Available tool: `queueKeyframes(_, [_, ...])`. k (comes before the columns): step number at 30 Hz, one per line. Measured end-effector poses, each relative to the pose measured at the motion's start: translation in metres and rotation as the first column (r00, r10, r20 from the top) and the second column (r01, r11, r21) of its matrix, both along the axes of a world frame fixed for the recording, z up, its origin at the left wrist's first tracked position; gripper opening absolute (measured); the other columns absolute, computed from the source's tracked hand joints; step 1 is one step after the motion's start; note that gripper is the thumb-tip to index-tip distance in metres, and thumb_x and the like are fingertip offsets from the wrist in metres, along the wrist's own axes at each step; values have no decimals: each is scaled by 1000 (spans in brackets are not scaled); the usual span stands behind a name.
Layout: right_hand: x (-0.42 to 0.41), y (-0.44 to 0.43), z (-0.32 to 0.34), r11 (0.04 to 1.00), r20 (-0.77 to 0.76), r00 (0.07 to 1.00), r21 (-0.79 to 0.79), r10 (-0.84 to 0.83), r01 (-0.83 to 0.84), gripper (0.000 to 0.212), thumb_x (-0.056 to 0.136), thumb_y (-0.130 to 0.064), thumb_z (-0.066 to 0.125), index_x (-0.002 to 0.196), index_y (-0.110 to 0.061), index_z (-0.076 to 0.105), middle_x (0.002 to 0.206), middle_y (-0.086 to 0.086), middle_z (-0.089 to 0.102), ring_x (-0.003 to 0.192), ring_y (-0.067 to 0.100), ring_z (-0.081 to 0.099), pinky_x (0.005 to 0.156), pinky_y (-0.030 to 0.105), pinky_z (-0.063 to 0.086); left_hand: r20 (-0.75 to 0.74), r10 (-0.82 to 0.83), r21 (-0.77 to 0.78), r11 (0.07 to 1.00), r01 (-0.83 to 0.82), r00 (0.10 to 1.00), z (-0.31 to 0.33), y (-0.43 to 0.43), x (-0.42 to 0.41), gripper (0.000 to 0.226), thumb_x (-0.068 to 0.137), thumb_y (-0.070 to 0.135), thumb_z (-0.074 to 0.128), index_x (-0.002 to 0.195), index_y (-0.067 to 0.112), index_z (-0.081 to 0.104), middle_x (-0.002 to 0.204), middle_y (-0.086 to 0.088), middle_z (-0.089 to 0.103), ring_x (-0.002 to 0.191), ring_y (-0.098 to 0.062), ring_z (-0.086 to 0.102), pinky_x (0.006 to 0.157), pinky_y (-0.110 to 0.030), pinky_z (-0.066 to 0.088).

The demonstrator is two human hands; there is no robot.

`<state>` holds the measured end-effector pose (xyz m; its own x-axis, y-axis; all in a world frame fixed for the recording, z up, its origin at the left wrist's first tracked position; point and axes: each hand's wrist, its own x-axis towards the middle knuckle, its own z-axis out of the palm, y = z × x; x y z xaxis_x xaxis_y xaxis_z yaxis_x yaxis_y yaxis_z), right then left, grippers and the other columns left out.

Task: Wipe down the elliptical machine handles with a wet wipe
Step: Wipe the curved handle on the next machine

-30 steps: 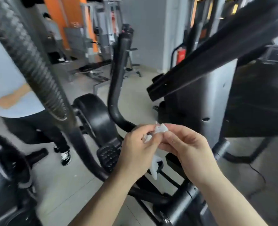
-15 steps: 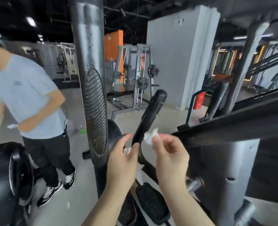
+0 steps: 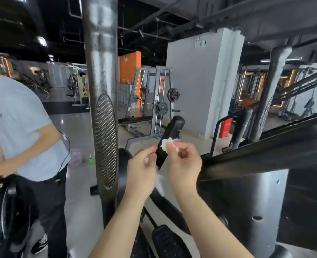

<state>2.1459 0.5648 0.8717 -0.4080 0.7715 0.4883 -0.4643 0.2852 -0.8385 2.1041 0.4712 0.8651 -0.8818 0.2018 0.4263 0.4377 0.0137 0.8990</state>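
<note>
Head view: wipe in hand, wiping apparently not begun.
The right hand (image 3: 183, 162) pinches the bunched wet wipe (image 3: 167, 144) between thumb and forefinger, in front of the black handle (image 3: 170, 135); contact cannot be told. The left hand (image 3: 141, 170) fingers pinch a trailing white piece. The tall ribbed handle (image 3: 101, 71) is untouched. Judged: all wiping remains.

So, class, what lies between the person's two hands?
Head view: the black handle shows between left hand and right hand, which pinches the wet wipe.

Crumpled white paper-like wipe (image 3: 167, 144), matt black handle (image 3: 169, 135), ribbed grip (image 3: 105, 140)
</note>
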Motion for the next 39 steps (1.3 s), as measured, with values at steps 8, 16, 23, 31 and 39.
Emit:
queueKeyframes(8, [-4,9,40,997,-234,969,-17,-81,79,23,87,-19,80,86,-40,70,102,-7,65,87,9,65,78,11,47,-17,37,29,999,-37,999,4,7,0,26,100,17,65,122,25,76,110,20,74,103,14,63,81,2,42])
queueKeyframes(16, [-4,8,0,995,-139,989,-83,40,-52,20,93,-14,75,87,-33,74,86,-15,74,78,0,67,71,8,48,-89,14,-59,998,-19,996,3,6,-14,30,97,19,68,122,36,74,99,42,67,104,23,58,90,-5,42])
queueKeyframes(23, [-12,18,40,994,-266,964,-110,-17,-13,18,94,-18,74,89,-35,73,98,-6,74,92,10,71,81,16,53,-47,18,-56,998,-21,999,-2,5,-20,29,97,23,69,120,39,71,102,39,68,103,26,56,86,-6,41])
queueKeyframes(31, [-10,13,21,996,-194,981,-81,32,-48,25,89,-13,76,84,-37,73,96,-4,73,88,13,68,79,18,52,-72,-15,-42,999,12,997,4,7,-17,48,97,17,68,93,65,71,102,35,72,101,18,62,80,1,43])
queueKeyframes(39, [-27,21,39,940,-259,966,-331,-9,-80,16,97,-8,68,101,-20,78,90,-14,77,83,-3,71,69,9,52,-52,-34,-37,999,32,998,1,6,-19,29,98,19,68,119,37,75,114,25,73,107,16,62,86,-6,43])
